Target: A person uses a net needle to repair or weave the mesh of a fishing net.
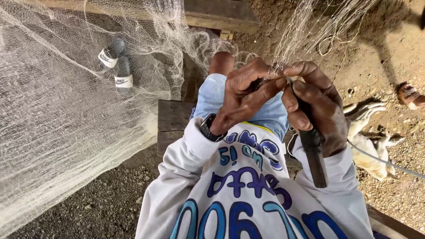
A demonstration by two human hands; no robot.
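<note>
My left hand [245, 95] pinches a strand of the pale fishing net [301, 31] where it comes down from the upper right. My right hand [321, 108] is closed around a long dark netting needle [315, 157], its tip meeting the pinched mesh between both hands. A dark watch sits on my left wrist. I wear a white long-sleeved shirt with blue lettering and light blue shorts.
A large spread of white net [57, 115] drapes over the left side, with a pair of dark sandals [117, 64] under it. I sit on a wooden bench [172, 119]. Gravel ground lies around. A pale animal [369, 141] lies at right, and someone's sandalled foot [409, 95] shows farther right.
</note>
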